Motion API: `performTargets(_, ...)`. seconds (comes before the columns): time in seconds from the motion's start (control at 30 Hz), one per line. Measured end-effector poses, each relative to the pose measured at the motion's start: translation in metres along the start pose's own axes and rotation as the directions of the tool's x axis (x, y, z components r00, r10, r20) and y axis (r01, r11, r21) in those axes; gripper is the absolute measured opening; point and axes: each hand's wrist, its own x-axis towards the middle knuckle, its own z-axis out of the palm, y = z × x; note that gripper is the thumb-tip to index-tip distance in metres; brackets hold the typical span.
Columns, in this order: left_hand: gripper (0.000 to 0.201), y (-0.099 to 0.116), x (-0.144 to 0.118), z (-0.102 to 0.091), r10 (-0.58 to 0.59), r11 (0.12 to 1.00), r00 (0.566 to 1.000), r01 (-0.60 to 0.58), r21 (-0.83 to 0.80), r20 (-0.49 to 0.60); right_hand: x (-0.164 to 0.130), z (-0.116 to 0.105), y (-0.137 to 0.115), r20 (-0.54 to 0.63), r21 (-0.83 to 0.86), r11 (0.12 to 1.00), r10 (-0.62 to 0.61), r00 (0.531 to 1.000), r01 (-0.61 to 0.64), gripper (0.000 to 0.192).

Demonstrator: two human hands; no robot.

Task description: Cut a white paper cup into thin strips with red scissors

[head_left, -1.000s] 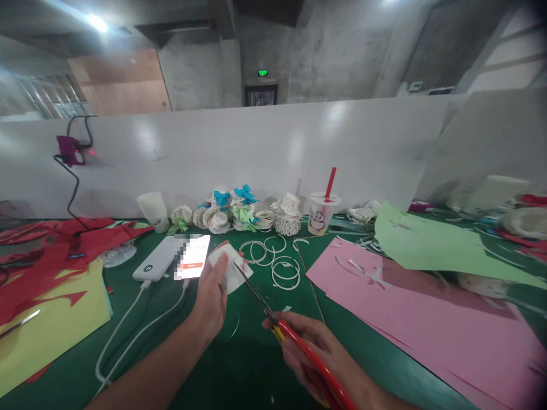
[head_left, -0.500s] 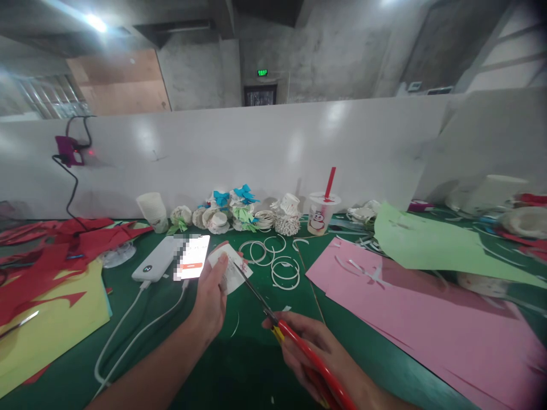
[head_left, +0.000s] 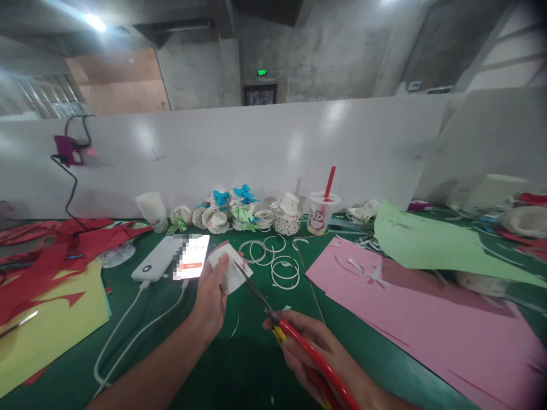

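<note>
My left hand (head_left: 211,299) pinches a flat white piece of paper (head_left: 236,278) between thumb and fingers, with faint print on its face and a reddish strip along its top edge. Red-and-yellow-handled scissors (head_left: 301,344) are in my right hand (head_left: 335,353), fingers wrapped round the handles. Their blades point up and left, and the tip lies at the middle of the paper; whether it cuts into it I cannot tell. Thin white paper rings (head_left: 285,272) lie just right of the paper. A lit phone (head_left: 191,257) is left of my left hand.
A white power bank (head_left: 154,259) with cables lies at left. Paper cups (head_left: 152,212), crafted paper pieces (head_left: 217,219) and a drink cup with a red straw (head_left: 318,219) line the back. Pink sheets (head_left: 410,319) and a green sheet (head_left: 444,242) cover the right; yellow paper (head_left: 64,330) lies left.
</note>
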Motion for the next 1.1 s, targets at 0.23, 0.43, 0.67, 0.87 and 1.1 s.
performTargets(0.23, 0.050, 0.0011, -0.0002, -0.0002, -0.002, 1.000, 1.000, 0.002, 0.005, 0.001, -0.0037, 0.0026, -0.0042, 0.026, -0.065, 0.998, -0.024, 0.999, 0.026, 0.044)
performTargets(0.43, 0.048, 0.0011, -0.0005, 0.0006, 0.002, 1.000, 1.000, -0.002, -0.007, 0.004, -0.0040, 0.0036, -0.0049, 0.006, -0.067, 0.997, 0.043, 0.999, -0.042, 0.053)
performTargets(0.67, 0.043, -0.0009, 0.0025, -0.0009, -0.005, 1.000, 1.000, 0.005, -0.011, -0.019, -0.0012, 0.0016, -0.0034, -0.053, -0.007, 0.993, 0.118, 0.992, -0.119, 0.048)
performTargets(0.87, 0.037, -0.0009, 0.0012, 0.0009, 0.005, 1.000, 1.000, -0.005, -0.017, -0.019, -0.0037, 0.0045, -0.0067, -0.055, 0.033, 0.992, 0.121, 0.991, -0.119, 0.046)
performTargets(1.1, 0.033, 0.0002, 0.0020, 0.0013, 0.008, 1.000, 1.000, -0.008, -0.021, -0.016, -0.0051, 0.0049, -0.0059, -0.052, 0.014, 0.994, 0.107, 0.993, -0.106, 0.052)
